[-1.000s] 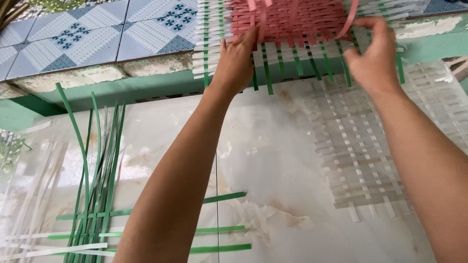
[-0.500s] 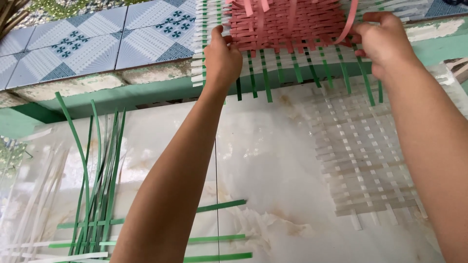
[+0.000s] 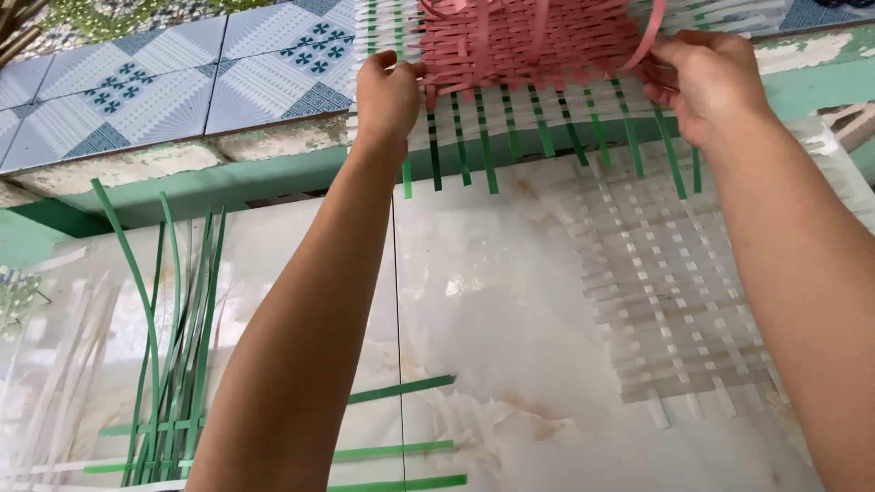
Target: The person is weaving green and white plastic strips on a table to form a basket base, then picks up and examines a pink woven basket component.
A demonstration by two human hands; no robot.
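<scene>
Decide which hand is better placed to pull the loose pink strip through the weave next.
Probably the right hand: it already pinches the loose pink strip. The left hand only steadies the woven piece's edge.

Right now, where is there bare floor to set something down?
The marble floor is bare between the left forearm and the white woven mat. It is crowded at far left with loose green strips, and up top where both hands hold the pink woven piece.
</scene>
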